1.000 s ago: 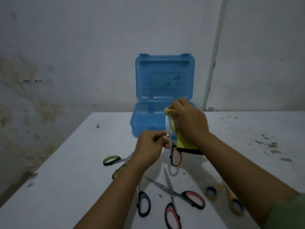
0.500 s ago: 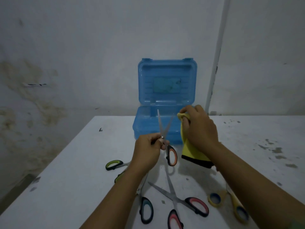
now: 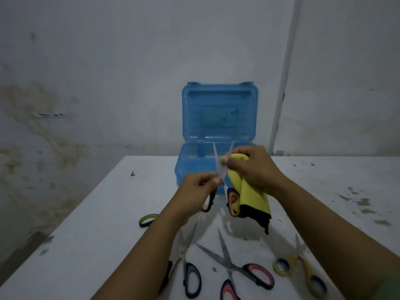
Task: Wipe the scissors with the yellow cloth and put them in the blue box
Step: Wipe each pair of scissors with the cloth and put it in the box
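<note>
My left hand holds a pair of orange-and-black-handled scissors upright near the pivot, blades spread in a V in front of the blue box. My right hand grips the yellow cloth and pinches it against the right blade. The cloth hangs down with a black edge at the bottom. The blue box stands open at the table's far side, its lid upright against the wall.
Several other scissors lie on the white table: green-handled at left, blue-handled, red-handled and yellow-handled near the front. A wall and a white pipe stand behind.
The scissors' blades have spread wider into a V. My right hand with the cloth has moved left from beside the scissors onto the right blade.
</note>
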